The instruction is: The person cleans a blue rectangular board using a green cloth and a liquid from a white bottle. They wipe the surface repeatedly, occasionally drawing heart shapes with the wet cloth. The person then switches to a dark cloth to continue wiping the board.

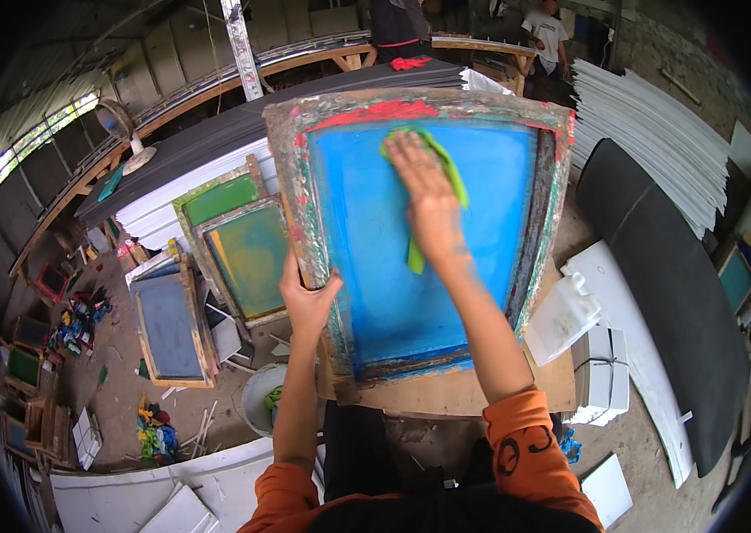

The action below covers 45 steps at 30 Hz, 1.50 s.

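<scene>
A large screen-printing frame (300,204) stands tilted in front of me, its wooden border crusted with red, green and white paint. Blue mesh (375,266) fills it. My left hand (306,298) grips the left side of the border, thumb on the front and fingers partly hidden behind the wood. Up on the mesh, my right hand (424,182) presses a lime-green cloth (452,169) flat with its fingers. One strip of the cloth hangs below the palm. The frame's lower end is at a brown board (446,401).
Smaller frames with green mesh (220,200), yellow-green mesh (251,258) and grey mesh (168,324) lean at left. A bucket (262,400) stands below. At right are a white jug (564,315), a bound white stack (602,373) and a long black panel (668,293). People stand far back.
</scene>
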Motion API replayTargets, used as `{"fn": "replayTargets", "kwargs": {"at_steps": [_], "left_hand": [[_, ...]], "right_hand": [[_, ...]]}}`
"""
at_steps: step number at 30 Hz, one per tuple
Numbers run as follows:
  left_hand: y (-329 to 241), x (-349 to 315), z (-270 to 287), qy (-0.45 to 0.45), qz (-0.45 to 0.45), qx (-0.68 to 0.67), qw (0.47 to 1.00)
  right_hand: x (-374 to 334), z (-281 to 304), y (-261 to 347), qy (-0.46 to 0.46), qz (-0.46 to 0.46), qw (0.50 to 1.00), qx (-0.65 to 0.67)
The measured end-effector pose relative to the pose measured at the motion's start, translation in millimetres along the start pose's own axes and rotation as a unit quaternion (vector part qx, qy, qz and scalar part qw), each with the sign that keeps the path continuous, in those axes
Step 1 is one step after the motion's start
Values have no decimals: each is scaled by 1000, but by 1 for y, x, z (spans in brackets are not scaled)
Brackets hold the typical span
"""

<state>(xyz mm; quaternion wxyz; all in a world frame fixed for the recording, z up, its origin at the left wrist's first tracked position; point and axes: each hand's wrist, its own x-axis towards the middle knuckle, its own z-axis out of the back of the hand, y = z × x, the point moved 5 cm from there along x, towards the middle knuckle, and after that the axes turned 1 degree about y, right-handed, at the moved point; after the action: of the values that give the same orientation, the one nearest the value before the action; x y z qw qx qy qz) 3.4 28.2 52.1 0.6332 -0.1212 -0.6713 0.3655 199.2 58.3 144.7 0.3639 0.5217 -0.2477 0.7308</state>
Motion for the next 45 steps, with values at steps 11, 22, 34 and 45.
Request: {"fn": "replayTargets", "kwargs": {"at_steps": [11, 22, 34, 45], "left_hand": [[21, -4, 2, -12, 66, -14, 998], [25, -5, 7, -27, 69, -4, 997], [34, -11, 15, -25, 77, 32, 996], [21, -12, 13, -25, 65, 16, 997]], "right_hand": [[-87, 32, -92, 45, -174, 975, -129], [-167, 43, -46, 56, -212, 969, -117], [-150, 90, -38, -107, -356, 928, 5], [-121, 79, -71, -213, -397, 890, 71]]}}
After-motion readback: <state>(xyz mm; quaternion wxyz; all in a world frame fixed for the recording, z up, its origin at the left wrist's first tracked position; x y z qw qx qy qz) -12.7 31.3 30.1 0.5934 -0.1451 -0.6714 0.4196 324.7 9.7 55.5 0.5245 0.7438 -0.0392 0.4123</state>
